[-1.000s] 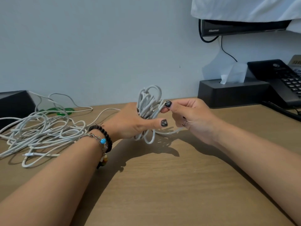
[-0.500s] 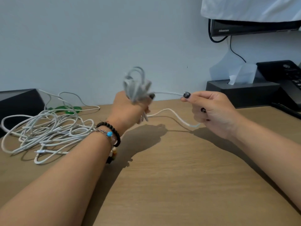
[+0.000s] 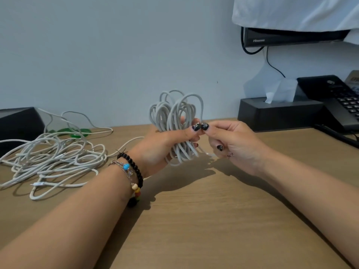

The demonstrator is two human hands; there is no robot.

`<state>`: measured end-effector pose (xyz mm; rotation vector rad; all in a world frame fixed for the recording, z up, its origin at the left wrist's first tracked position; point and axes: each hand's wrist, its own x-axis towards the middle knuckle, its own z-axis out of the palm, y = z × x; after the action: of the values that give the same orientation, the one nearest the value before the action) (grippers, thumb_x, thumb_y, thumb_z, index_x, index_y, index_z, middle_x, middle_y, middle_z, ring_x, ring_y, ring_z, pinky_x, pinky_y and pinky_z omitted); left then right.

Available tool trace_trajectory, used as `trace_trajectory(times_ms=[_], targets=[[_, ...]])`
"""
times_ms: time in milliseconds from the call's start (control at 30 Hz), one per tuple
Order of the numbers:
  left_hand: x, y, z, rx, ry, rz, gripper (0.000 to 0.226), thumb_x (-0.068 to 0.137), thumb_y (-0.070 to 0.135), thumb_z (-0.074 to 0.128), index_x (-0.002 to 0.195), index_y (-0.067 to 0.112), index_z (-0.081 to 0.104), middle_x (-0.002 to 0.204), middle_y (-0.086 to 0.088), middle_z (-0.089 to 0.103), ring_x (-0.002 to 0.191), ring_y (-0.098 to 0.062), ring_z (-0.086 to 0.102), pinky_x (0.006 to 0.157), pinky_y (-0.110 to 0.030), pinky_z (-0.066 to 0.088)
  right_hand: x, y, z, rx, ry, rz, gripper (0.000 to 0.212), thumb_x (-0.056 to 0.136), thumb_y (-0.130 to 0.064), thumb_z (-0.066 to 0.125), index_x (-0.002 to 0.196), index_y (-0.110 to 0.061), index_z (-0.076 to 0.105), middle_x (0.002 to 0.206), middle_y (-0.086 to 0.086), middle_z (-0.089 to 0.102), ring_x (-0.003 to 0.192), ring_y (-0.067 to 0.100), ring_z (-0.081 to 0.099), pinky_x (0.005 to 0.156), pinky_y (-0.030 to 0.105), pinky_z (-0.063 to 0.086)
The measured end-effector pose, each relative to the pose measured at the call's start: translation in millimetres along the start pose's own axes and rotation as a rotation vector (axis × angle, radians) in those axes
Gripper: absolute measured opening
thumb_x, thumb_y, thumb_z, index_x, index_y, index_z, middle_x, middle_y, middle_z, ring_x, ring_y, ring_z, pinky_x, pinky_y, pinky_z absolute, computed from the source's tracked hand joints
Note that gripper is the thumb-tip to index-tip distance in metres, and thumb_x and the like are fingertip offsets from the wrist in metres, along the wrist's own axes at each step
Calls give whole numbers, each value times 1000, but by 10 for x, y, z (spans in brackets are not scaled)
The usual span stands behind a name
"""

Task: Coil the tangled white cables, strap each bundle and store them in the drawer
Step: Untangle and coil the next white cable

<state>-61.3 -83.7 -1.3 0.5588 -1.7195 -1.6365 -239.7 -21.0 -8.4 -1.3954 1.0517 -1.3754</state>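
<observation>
My left hand (image 3: 161, 146) is raised over the middle of the wooden surface (image 3: 194, 220), its grip curled tight around the waist of a coiled cable bundle (image 3: 174, 123). The bundle stands roughly upright, loops fanning out above my fist toward 12 o'clock and shorter loops hanging below it. My thumb lies across the front of the strands.

My right hand (image 3: 235, 144), at 3 o'clock from the bundle, is closed in a fine grip: thumb and forefinger meet right beside my left thumb tip and seem to pinch the bundle's free end. A short stretch of white cable and what seems to be a small connector show under that hand; I cannot tell exactly how it runs.

At 9 o'clock lies the tangled cable pile (image 3: 52, 160), spread loose, with one strand trailing from it toward my left wrist. Bracelets (image 3: 132, 171) sit on that wrist. Behind the pile, some green pieces (image 3: 68, 131) lie near the wall, next to a black box (image 3: 17, 125) at the edge.

At 2 o'clock stands a black tissue box (image 3: 279, 115), a desk phone (image 3: 336, 100) just beside it, and a monitor (image 3: 291, 36) above under a white cloth (image 3: 295, 12).
</observation>
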Motion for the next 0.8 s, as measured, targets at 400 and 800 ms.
trace_trajectory(times_ms=[400, 800], targets=[[-14, -22, 41, -73, -1, 23, 50, 79, 15, 64, 128, 13, 62, 114, -10, 70, 105, -20, 67, 86, -29, 55, -13, -19, 34, -194, -14, 41, 27, 89, -29, 62, 85, -4, 72, 50, -2, 47, 44, 7, 35, 43, 18, 30], [62, 368, -265, -694, 549, 285, 39, 100, 23, 50, 63, 13, 56, 56, 6, 59, 65, -6, 66, 87, -30, 57, 13, -72, -31, -236, -47, -69, 21, 96, -14, 58, 86, -6, 75, 51, -1, 42, 49, 11, 33, 46, 20, 26]])
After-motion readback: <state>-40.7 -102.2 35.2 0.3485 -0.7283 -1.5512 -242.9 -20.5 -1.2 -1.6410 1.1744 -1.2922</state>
